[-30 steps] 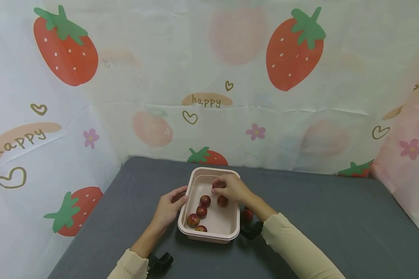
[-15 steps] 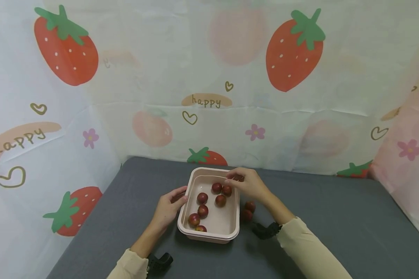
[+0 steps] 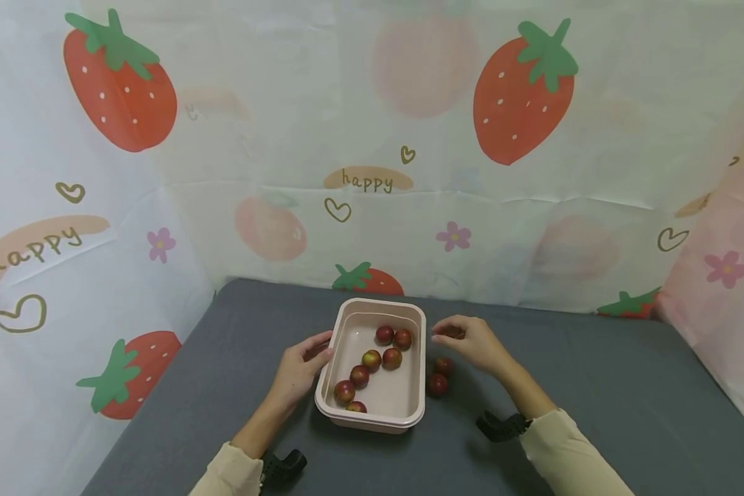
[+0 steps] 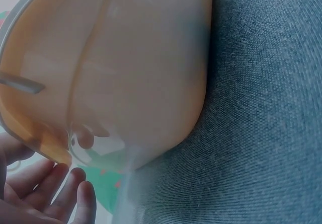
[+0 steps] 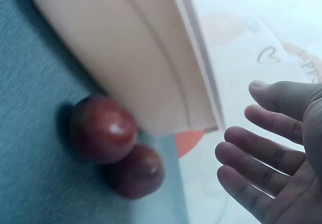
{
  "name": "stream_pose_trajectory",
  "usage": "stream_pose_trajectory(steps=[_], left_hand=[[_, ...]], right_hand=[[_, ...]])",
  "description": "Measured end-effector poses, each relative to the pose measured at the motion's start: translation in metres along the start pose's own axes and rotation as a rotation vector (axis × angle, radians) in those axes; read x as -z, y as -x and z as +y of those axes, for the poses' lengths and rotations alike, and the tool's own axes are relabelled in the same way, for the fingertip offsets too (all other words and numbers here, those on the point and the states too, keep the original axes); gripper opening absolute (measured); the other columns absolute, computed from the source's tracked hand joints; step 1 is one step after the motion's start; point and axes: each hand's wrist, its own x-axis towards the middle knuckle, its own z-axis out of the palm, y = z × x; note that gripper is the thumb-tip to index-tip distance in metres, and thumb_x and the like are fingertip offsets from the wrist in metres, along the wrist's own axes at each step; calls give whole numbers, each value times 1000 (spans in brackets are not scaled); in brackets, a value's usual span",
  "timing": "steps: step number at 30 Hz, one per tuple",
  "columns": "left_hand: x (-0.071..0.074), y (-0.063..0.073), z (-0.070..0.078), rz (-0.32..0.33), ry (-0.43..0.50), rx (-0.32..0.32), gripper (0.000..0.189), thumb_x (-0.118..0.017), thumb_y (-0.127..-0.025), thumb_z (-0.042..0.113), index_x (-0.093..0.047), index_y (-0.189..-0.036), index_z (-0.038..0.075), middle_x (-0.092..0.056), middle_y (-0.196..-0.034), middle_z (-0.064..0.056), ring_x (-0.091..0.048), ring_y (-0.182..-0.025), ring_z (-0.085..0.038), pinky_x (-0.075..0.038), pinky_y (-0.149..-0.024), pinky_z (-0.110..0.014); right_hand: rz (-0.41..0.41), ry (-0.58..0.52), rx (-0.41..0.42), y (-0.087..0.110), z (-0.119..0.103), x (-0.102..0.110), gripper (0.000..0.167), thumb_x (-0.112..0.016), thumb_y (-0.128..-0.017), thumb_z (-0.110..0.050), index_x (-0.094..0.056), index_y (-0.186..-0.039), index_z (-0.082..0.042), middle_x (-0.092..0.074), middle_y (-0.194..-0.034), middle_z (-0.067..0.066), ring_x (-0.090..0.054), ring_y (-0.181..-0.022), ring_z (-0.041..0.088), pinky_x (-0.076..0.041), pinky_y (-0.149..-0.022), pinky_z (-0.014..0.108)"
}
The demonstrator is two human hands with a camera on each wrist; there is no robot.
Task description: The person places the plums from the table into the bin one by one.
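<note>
A pale pink rectangular container [image 3: 403,403] stands in the middle of the table, with several small red plums [image 3: 392,358] in it. My left hand [image 3: 299,365] touches its left rim with thumb and fingertips. In the left wrist view the loosely bent fingers [image 4: 65,183] lie against the outside of the rim. To the right of the container, my right hand [image 3: 474,342] hovers with fingers spread and nothing in them. Two more plums [image 3: 437,384] sit on the table below this hand, close to the container's right wall; they touch in the right wrist view.
A dark grey cloth [image 3: 570,386] covers the table. Behind it and at both sides hangs a white curtain [image 3: 372,124] printed with strawberries. Each wrist wears a black camera mount [image 3: 285,465].
My right hand has come out of the container, moving right over its rim, with nothing in it. One plum inside has rolled and shows its yellow side. My left hand has stayed in place.
</note>
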Motion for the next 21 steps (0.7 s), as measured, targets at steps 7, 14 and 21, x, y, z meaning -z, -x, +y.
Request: stream_pose_trajectory(steps=[7,14,21], left_hand=[[0,0,0,-2,-4,7,39,-60,-97,14,-57,-134,6,-63,-131,-18,-59,-123,-32,-48,-103,-47],[1,1,0,-6,-2,-1,39,-60,-97,15,-58,-134,6,-63,-131,-18,-59,-123,-32,-48,-103,-47],[1,0,-1,-11,-1,-10,39,-60,-97,16,-58,-134,5,-63,-131,-18,-59,-122,-32,-48,-103,-47]], right_hand=[[-51,11,-47,5,21,-3,26,-69,-90,-19,-70,-106,1,-72,-98,11,-68,-86,21,-56,-74,33],[-102,4,-82,8,39,-9,27,-71,-88,-19,-69,-104,2,-72,-94,11,-66,-84,17,-52,-69,27],[-127,-9,-73,10,47,-15,28,-72,-88,-22,-70,-105,1,-73,-96,10,-67,-87,18,-52,-73,27]])
